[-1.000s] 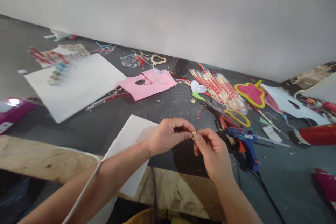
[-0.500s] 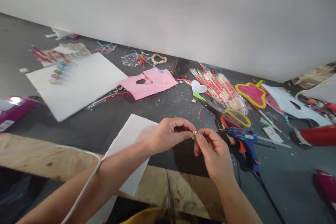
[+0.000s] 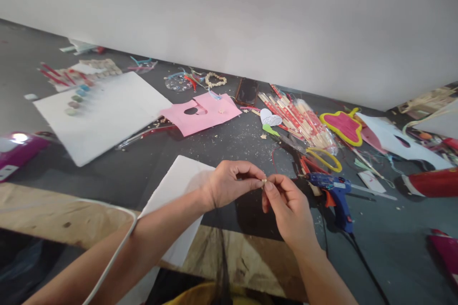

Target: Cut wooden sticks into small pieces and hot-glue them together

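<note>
Against a second earlier, almost no shift was observed: the tiny, irregular cream-coloured piece (image 3: 264,181) was kept pinched in the fingertip grip of the left hand (image 3: 229,185) and right hand (image 3: 292,207), above the dark grey worktop (image 3: 153,164), its handling being continued unchanged.

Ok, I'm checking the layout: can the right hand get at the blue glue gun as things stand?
Probably yes: the blue glue gun lies beside the right hand, handle uncovered. That hand and the left hand pinch a small pale piece, so it might first need to let go.
</note>
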Available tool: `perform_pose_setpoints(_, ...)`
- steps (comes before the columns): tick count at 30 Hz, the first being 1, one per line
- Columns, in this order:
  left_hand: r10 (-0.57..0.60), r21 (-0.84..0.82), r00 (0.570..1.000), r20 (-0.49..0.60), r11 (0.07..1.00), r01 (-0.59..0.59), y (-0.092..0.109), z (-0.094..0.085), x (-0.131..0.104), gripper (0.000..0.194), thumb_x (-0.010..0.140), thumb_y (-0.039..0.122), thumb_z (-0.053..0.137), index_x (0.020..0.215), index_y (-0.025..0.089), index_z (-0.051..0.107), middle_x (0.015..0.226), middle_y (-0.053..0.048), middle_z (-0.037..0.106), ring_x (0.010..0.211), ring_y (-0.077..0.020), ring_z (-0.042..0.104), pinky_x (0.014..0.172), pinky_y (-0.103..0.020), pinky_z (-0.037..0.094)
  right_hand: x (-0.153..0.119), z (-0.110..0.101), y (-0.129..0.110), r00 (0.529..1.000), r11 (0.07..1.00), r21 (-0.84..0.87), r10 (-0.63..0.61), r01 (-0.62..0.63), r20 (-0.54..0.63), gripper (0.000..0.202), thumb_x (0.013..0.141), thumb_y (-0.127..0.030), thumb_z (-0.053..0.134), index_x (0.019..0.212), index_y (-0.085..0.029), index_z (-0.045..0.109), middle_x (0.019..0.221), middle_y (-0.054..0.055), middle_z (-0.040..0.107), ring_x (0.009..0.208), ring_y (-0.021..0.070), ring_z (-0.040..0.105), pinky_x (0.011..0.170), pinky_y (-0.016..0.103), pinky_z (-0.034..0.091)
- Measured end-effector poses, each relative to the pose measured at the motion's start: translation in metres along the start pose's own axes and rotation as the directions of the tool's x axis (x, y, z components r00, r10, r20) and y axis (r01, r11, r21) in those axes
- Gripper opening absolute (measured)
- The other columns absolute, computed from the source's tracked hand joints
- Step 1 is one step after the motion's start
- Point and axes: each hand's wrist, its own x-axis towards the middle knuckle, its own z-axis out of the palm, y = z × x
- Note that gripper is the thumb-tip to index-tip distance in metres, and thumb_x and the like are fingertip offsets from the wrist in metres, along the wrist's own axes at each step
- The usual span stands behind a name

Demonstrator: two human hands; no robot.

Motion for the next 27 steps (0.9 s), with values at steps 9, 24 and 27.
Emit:
perform_pose_setpoints(9, 0.115, 0.151, 0.991, -0.068, 0.983, -0.104, -0.004, -0.013, 0.007, 0.025, 0.085, 0.025, 0.054, 0.106, 0.018, 0.064, 0.086, -0.004, 0.072, 0.080, -0.0156, 0.065, 0.074, -0.026, 0.049, 0.001, -0.004, 0.003, 1.000, 0.998, -0.062, -0.004, 0.005, 0.002, 0.022, 0.087, -0.042, 0.051, 0.084, -0.020, 0.054, 0.053, -0.006, 0.050, 0.045, 0.0096, 0.047, 0.045, 0.021, 0.039)
perform_pose_setpoints(24, 0.356, 0.783, 0.838, 0.413, 0.332, -0.526, -0.021, -0.013, 0.008, 0.018, 0.088, 0.020, 0.049, 0.083, 0.016, 0.066, 0.082, -0.007, 0.066, 0.081, -0.0191, 0.053, 0.080, -0.032, 0.041, -0.017, 0.000, 0.013, 0.968, 0.533, -0.813, -0.045, 0.234, 0.249, 0.016, 0.088, -0.014, 0.044, 0.086, -0.020, 0.060, 0.086, 0.006, 0.069, 0.078, 0.0196, 0.066, 0.065, 0.027, 0.046)
perform_pose_setpoints(27, 0.350, 0.798, 0.847, 0.400, 0.322, -0.510, -0.020, -0.014, 0.008, 0.019, 0.088, 0.022, 0.049, 0.082, 0.016, 0.066, 0.082, -0.007, 0.065, 0.081, -0.0194, 0.052, 0.080, -0.032, 0.040, -0.022, -0.006, 0.013, 0.961, 0.573, -0.775, -0.108, 0.269, 0.254, 0.023, 0.090, -0.014, 0.038, 0.094, -0.020, 0.060, 0.091, 0.007, 0.069, 0.081, 0.0193, 0.067, 0.068, 0.028, 0.048)
